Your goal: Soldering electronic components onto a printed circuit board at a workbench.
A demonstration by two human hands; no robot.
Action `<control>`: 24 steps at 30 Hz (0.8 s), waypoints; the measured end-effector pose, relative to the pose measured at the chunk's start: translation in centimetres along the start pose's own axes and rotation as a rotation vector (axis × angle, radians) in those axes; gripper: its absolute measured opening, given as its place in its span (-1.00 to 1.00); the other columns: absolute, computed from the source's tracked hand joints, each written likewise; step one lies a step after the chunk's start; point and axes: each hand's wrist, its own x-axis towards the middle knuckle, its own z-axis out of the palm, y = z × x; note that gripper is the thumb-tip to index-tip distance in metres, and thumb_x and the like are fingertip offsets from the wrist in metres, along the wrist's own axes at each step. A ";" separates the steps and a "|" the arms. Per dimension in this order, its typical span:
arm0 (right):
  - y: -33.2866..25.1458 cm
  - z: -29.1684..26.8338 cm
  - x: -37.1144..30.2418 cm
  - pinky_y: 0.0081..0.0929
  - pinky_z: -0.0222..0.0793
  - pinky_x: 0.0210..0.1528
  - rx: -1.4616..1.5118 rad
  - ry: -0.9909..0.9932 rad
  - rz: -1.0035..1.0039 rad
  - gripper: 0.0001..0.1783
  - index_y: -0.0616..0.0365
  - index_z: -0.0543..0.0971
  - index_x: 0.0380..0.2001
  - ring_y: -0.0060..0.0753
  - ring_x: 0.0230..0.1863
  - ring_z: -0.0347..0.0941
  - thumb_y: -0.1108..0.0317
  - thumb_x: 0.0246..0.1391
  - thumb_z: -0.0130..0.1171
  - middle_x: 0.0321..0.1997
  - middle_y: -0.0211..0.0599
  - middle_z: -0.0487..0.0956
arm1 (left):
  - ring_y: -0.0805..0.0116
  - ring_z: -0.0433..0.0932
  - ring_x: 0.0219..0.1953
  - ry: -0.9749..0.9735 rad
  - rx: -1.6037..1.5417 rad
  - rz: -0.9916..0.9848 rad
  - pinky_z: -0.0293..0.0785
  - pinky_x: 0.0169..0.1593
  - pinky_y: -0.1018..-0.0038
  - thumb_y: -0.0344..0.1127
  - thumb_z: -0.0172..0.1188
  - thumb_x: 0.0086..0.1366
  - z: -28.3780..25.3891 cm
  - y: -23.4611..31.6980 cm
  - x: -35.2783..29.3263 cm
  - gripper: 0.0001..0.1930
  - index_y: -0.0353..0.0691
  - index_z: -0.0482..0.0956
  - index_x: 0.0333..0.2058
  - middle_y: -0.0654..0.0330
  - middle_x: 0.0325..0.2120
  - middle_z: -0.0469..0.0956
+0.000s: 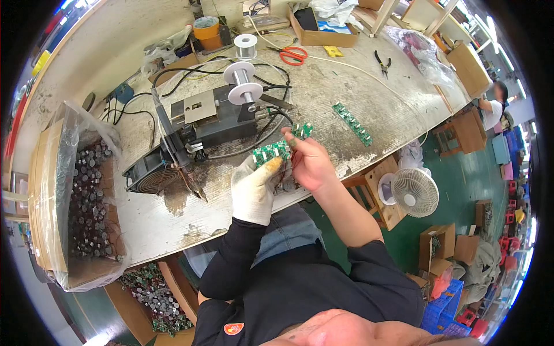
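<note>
My left hand (252,195), in a white glove, grips a green circuit board strip (269,152) above the table's front edge. The bare fingers of my right hand (312,164) are closed at the strip's right end, where another green board piece (302,130) sticks out past the fingertips. Whether the two pieces are joined is hidden by my fingers. Thin dark red wires hang between my hands. Further right, a separate green circuit board strip (352,124) lies on the table. Left of my hands a soldering iron (167,124) rests upright in its stand.
Solder spools (243,83) stand on a dark machine (222,118) behind my hands. A black fan (153,172) is beside it. At left is a box of small round parts (92,202). Red scissors (292,56) and pliers (383,64) lie further back. A white fan (410,199) stands at right.
</note>
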 end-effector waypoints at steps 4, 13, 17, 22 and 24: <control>0.3 1.8 -1.0 -0.54 0.36 -0.28 -0.097 0.004 -0.163 -0.61 0.17 0.35 0.05 -0.50 -0.35 0.45 0.46 0.16 0.13 -0.30 -0.37 0.52 | 0.58 0.51 -0.39 0.040 0.304 0.156 0.40 -0.35 0.66 -0.47 0.23 0.19 -0.2 -0.4 0.6 -0.77 -0.38 0.53 -0.17 0.24 -0.35 0.59; -0.7 0.6 -1.4 -0.49 0.37 -0.31 -0.138 -0.055 -0.041 -0.57 0.17 0.32 0.07 -0.50 -0.37 0.44 0.50 0.13 0.12 -0.33 -0.34 0.50 | 0.40 0.59 -0.24 -0.067 0.155 0.029 0.53 -0.16 0.55 -0.50 0.24 0.17 -1.0 0.2 -0.6 -0.65 -0.48 0.44 -0.07 0.09 -0.23 0.58; -0.5 1.4 -1.4 -0.38 0.41 -0.22 0.004 -0.024 0.085 -0.66 0.15 0.33 0.05 -0.42 -0.30 0.48 0.40 0.22 0.01 -0.31 -0.32 0.51 | 0.47 0.57 -0.36 -0.016 0.142 0.056 0.50 -0.31 0.58 -0.49 0.25 0.17 -0.6 -0.4 -0.1 -0.75 -0.43 0.48 -0.18 0.14 -0.33 0.60; 0.2 0.9 -1.6 -0.37 0.40 -0.05 -0.295 -0.126 -0.150 -0.61 0.17 0.34 0.04 -0.40 -0.20 0.49 0.54 0.13 0.09 -0.21 -0.30 0.53 | 0.58 0.47 -0.54 0.112 0.465 0.265 0.36 -0.51 0.65 -0.45 0.33 0.12 -0.7 -0.7 -0.3 -0.84 -0.35 0.53 -0.37 0.22 -0.52 0.55; 0.2 0.2 -1.3 -0.38 0.41 -0.04 -0.287 -0.155 -0.142 -0.63 0.18 0.36 0.03 -0.40 -0.19 0.50 0.53 0.14 0.08 -0.19 -0.29 0.54 | 0.55 0.49 -0.51 0.090 0.476 0.185 0.40 -0.45 0.64 -0.46 0.32 0.12 -0.9 -0.4 -0.3 -0.84 -0.36 0.54 -0.35 0.21 -0.49 0.57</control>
